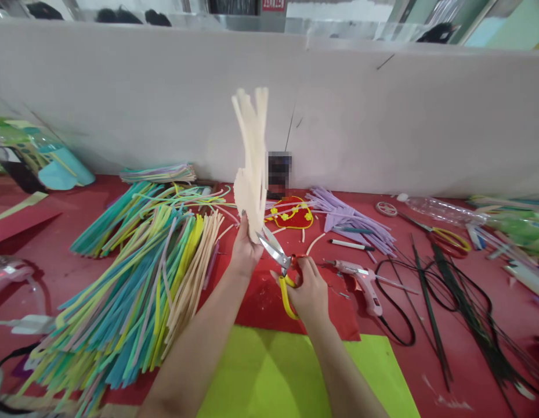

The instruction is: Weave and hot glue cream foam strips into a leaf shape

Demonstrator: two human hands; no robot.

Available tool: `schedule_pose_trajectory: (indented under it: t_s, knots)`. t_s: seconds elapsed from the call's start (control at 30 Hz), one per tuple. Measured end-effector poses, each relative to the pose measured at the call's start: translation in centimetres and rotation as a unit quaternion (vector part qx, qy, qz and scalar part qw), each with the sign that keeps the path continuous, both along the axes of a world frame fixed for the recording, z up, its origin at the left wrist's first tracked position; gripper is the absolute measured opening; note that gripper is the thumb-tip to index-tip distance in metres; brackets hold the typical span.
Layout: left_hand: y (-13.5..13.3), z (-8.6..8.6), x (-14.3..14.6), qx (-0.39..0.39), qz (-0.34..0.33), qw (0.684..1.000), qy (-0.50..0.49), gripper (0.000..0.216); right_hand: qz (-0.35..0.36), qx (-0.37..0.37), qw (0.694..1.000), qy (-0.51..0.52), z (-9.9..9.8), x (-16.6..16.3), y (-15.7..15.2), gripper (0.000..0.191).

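My left hand [245, 252] is closed around the lower end of a cream-coloured bundle of fuzzy pipe cleaners [253, 145], held upright with its loose ends fanning at the top. A wider, flat part of the bundle bulges on its left side. In my right hand [310, 284] is a pair of scissors [275, 252] with yellow and red handles. The blades are spread and point up-left, at the bundle's lower end just beside my left hand. Whether they touch the bundle I cannot tell.
Heaps of coloured pipe cleaners [134, 290] cover the left; purple ones [347, 220] lie behind right. A pink glue gun [360, 284] with a black cord, a marker [351, 245], other scissors [443, 235], a plastic bottle [443, 210] and dark green stems [465, 313] lie to the right. A white partition [165, 98] stands behind.
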State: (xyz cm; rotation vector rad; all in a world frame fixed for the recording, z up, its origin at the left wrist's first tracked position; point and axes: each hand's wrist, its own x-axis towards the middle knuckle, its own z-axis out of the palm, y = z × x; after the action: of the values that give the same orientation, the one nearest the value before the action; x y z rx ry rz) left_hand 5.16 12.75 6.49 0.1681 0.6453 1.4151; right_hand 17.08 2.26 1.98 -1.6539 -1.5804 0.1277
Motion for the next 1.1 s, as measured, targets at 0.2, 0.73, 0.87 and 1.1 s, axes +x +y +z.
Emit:
schedule_pose_trajectory:
  t_s: [0.2,0.73,0.87,1.1]
  knots:
    - [0.1,0.9,0.3,0.015,0.062,0.998,0.012,0.021,0.000,-0.035,0.996,0.083,0.1,-0.1,0.3,0.026]
    - [-0.1,1.7,0.0,0.095,0.145,0.979,0.104,0.033,0.004,-0.055,0.979,0.194,-0.4,0.2,0.9,0.030]
    - [0.0,1.6,-0.3,0.105,0.182,0.963,0.168,0.034,0.029,-0.095,0.961,0.258,-0.2,0.0,0.9,0.037]
    - [-0.9,2.1,-0.3,0.131,0.225,0.934,0.245,0.041,0.048,-0.139,0.949,0.278,-0.7,0.2,0.9,0.043]
